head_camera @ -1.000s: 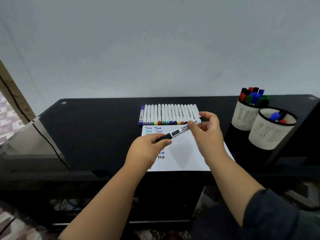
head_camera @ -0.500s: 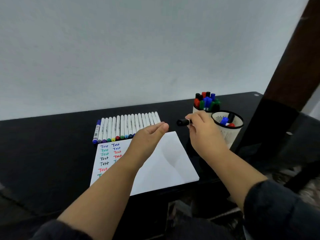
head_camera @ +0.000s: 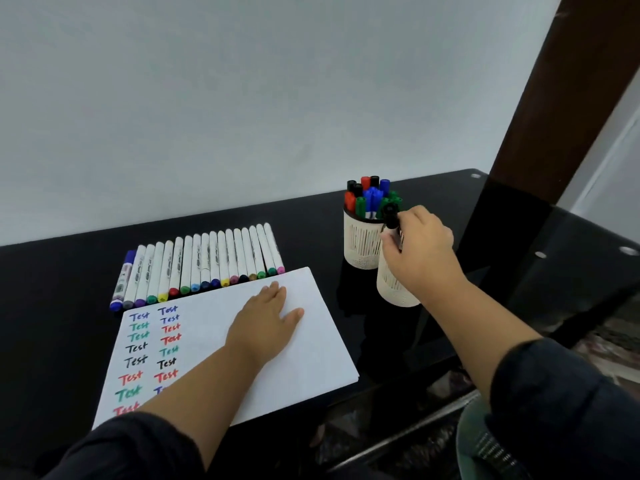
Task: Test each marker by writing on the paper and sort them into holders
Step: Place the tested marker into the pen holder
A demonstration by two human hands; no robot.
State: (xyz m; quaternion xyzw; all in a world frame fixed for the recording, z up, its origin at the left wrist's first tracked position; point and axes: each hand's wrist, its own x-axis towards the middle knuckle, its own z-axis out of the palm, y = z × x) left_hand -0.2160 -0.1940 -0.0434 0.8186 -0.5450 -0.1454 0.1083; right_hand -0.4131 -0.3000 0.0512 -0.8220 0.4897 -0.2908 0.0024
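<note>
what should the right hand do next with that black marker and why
Probably lower it straight down and let go. The right hand grips the black marker upright, cap up, over the near holder, which the hand mostly hides. The left hand rests flat on the paper, so nothing else needs steadying.

A glossy black bench [head_camera: 519, 271] fills the lower frame, a pale wall [head_camera: 242, 98] above it, a dark brown post [head_camera: 554, 98] (slanting) at upper right.
</note>
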